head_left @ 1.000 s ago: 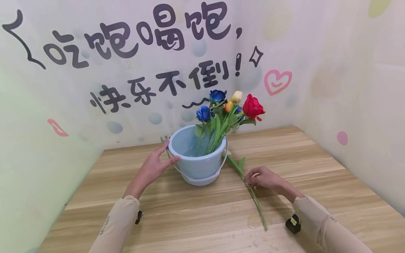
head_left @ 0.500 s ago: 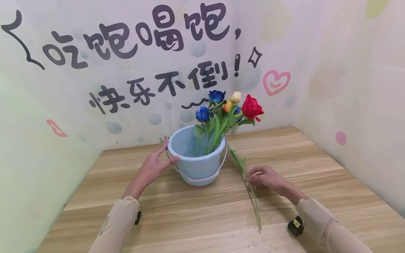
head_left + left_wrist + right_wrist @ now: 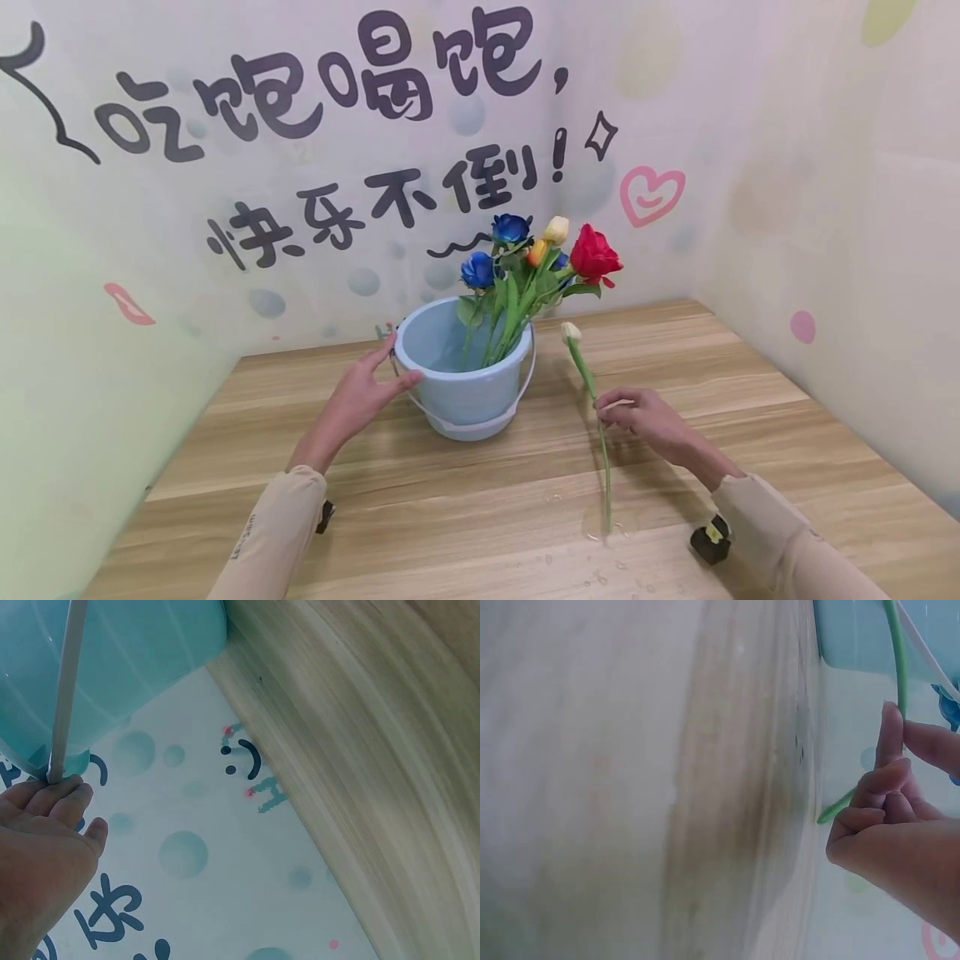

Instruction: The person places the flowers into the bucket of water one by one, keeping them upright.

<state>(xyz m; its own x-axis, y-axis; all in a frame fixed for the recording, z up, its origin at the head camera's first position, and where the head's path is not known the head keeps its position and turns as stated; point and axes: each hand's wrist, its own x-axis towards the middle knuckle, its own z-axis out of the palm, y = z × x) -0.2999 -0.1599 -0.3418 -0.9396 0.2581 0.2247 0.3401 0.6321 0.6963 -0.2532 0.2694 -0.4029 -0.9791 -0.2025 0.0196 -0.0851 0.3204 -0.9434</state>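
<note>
A light blue bucket (image 3: 463,400) stands upright on the wooden table, its white handle hanging at the front. My left hand (image 3: 356,404) holds its left rim, thumb at the front; in the left wrist view, the fingers (image 3: 56,796) touch it by the handle's end. Inside the bucket lean blue roses (image 3: 477,271), a red rose (image 3: 596,252), a cream tulip (image 3: 557,230) and an orange tulip (image 3: 537,252). To its right, my right hand (image 3: 648,423) pinches the green stem of a white tulip (image 3: 578,360). The stem's lower end reaches toward the table front.
Water drops (image 3: 600,575) and a small puddle lie on the table (image 3: 450,517) near its front. A printed wall (image 3: 337,275) rises behind the table, and another wall (image 3: 840,250) stands at the right. A black wrist camera (image 3: 711,540) hangs beneath my right sleeve.
My right hand has shifted slightly right and turned the white tulip more upright in view, so its bloom shows clear of the bucket. My left hand keeps its place on the rim.
</note>
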